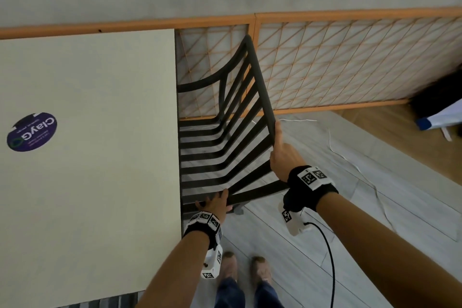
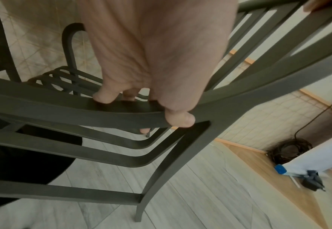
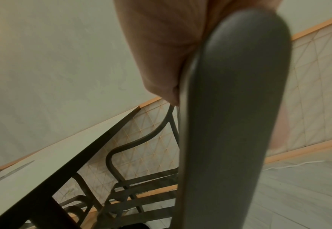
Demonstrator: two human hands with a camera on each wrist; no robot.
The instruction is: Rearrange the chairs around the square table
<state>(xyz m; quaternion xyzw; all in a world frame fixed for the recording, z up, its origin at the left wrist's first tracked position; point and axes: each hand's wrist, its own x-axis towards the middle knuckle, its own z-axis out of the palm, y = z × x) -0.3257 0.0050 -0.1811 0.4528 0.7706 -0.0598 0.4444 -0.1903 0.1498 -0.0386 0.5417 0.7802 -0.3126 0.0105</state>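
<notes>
Holding one dark slatted chair [image 1: 220, 147]: left hand [image 1: 215, 204] grip round armrest, right hand [image 1: 283, 155] grip round backrest rail; one table [image 1: 100, 120] beside.

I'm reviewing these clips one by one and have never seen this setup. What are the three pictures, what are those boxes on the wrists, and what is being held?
No machine here: a person wears three cameras. The head view looks down past both arms; the white boxes strapped to the wrists are the other two cameras, each looking along its hand. The left hand grips a slat at the near side of a dark slatted chair, fingers curled round it, seen close in the left wrist view. The right hand holds the chair's top rail, which fills the right wrist view. The chair stands beside the pale square table, whose top carries a round purple sticker. A lattice screen stands behind.
</notes>
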